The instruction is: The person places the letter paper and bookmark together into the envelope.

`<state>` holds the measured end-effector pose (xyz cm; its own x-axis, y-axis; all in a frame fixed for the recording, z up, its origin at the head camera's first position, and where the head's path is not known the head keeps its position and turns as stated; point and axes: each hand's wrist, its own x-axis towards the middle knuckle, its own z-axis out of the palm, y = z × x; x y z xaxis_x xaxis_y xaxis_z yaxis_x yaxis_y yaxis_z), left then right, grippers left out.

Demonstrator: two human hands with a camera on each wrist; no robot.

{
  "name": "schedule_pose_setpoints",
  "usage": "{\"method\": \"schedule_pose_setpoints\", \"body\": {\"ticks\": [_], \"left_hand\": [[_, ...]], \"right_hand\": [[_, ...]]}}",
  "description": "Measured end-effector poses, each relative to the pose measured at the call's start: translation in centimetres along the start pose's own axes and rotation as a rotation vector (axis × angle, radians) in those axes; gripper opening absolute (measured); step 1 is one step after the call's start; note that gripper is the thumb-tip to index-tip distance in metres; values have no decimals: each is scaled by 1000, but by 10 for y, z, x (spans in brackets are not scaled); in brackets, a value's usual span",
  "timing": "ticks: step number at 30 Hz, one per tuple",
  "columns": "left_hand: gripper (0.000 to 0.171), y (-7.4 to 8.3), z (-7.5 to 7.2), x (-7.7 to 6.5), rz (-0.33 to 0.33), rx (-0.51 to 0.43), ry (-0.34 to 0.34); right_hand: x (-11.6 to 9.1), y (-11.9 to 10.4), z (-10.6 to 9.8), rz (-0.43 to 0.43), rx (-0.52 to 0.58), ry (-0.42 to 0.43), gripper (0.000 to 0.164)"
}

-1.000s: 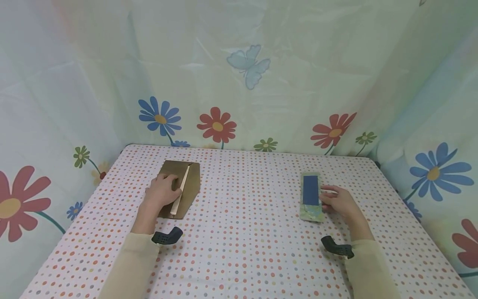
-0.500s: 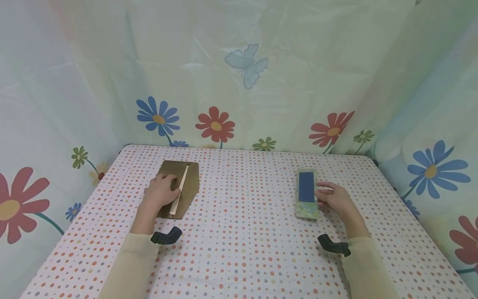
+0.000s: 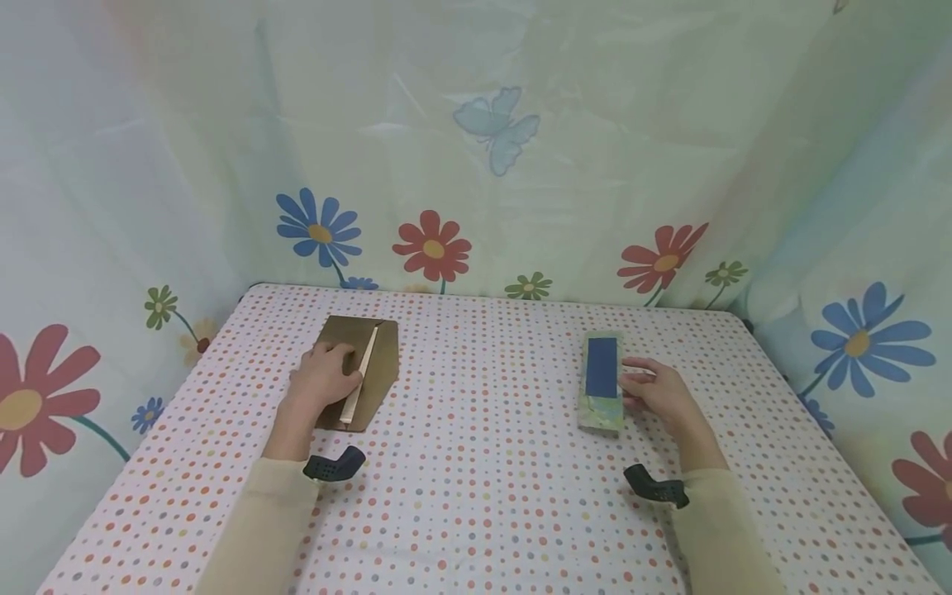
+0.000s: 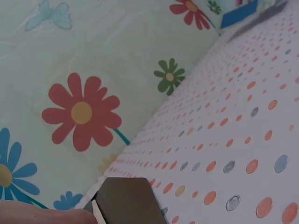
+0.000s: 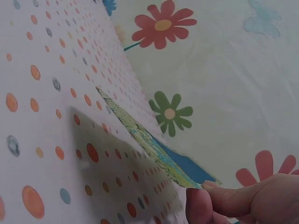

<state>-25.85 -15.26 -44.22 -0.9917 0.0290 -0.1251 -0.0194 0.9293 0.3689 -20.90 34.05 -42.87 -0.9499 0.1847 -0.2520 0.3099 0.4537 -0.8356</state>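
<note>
A flat brown case [image 3: 382, 373] with angled corners and a pale strip [image 3: 360, 376] along its middle lies on the left of the table. My left hand [image 3: 321, 382] grips it from the left, fingers curled and thumb against the strip; the fingertips are partly hidden. In the left wrist view the case [image 4: 131, 200] shows beside the hand [image 4: 46, 212]. On the right, my right hand [image 3: 658, 392] pinches the right edge of a thin green patterned piece [image 3: 601, 411] with a blue panel. The right wrist view shows this piece [image 5: 145, 140] tilted, held between thumb and fingers [image 5: 229, 198], above its shadow.
A white cloth with coloured dots [image 3: 476, 463] covers the table. Behind and at both sides hangs a pale curtain [image 3: 416, 149] printed with flowers and a butterfly. Black wrist-worn devices sit on the left wrist [image 3: 335, 465] and right wrist [image 3: 656, 486].
My right hand has moved a little to the left and away from me, carrying the green and blue piece. The left hand and the brown case stay where they were.
</note>
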Motion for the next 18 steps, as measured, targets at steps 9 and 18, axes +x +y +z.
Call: {"method": "schedule_pose_setpoints", "body": {"ticks": [9,18], "left_hand": [[57,1,0,-2,-8,1,2],[56,2,-1,0,-11,-5,4]], "right_hand": [[1,-11,14,-35,22,-14,54],[10,-27,31,-20,48,-39,56]]}}
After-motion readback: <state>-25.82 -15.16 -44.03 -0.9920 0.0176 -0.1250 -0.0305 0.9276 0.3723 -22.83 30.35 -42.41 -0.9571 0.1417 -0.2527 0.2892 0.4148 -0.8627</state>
